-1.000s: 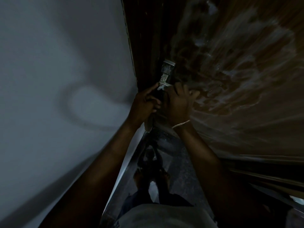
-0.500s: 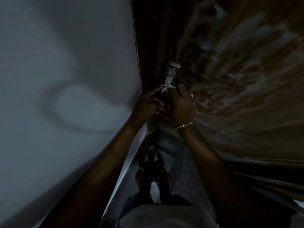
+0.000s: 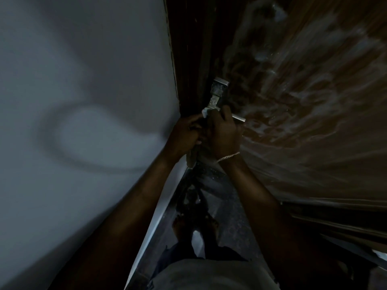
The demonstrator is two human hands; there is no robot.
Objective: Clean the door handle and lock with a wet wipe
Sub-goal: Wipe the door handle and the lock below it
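Note:
The silver door handle [image 3: 238, 118] and its metal lock plate [image 3: 219, 90] sit on the edge of the dark brown wooden door [image 3: 303, 91]. My right hand [image 3: 225, 132], a thin chain at its wrist, is curled over the lever, whose tip sticks out to the right of my fingers. My left hand [image 3: 185, 135] is pressed against it from the left, pinching a white wet wipe [image 3: 205, 112] against the base of the lever. A greyish fold hanging below my left hand [image 3: 191, 159] could be more of the wipe. The lock below the lever is hidden by my hands.
A plain grey-white wall [image 3: 83, 101] fills the left side, very close to the door's edge. The glossy dark floor [image 3: 226, 195] lies far below, with my feet on it. The light is dim.
My right hand has slid slightly back along the lever, so the lever's tip now shows beyond my fingers. Both hands stay together at the handle, and the view has shifted a little.

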